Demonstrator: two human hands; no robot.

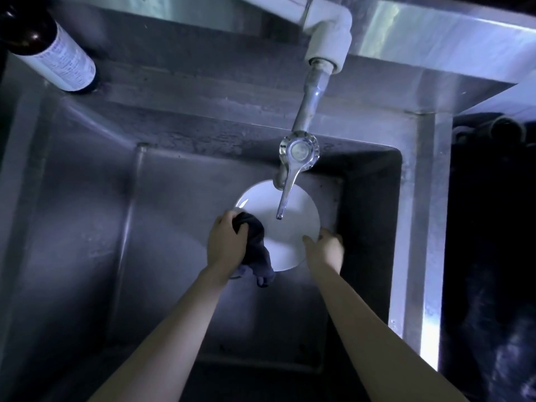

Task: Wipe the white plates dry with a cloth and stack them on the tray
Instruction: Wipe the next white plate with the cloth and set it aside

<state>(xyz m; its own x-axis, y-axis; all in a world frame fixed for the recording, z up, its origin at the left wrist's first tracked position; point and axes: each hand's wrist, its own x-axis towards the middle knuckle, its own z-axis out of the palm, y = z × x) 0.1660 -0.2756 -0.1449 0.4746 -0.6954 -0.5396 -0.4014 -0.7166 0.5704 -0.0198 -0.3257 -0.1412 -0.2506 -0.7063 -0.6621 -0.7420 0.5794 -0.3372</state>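
Plate [285, 227] held over the sink [87, 227], under the tap [293, 169].
Left hand [226, 245] grips a dark cloth [255, 245] against it; right hand [324, 248] pinches its right rim.

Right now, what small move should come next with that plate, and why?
Probably sweep the cloth rightward across the plate: the left hand holds it bunched at the left edge, most of the face lies uncovered, and the right hand steadies the opposite rim.

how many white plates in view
1. The white plate, over the sink: right hand holds its rim, left hand grips the cloth on it. More may hide beneath.
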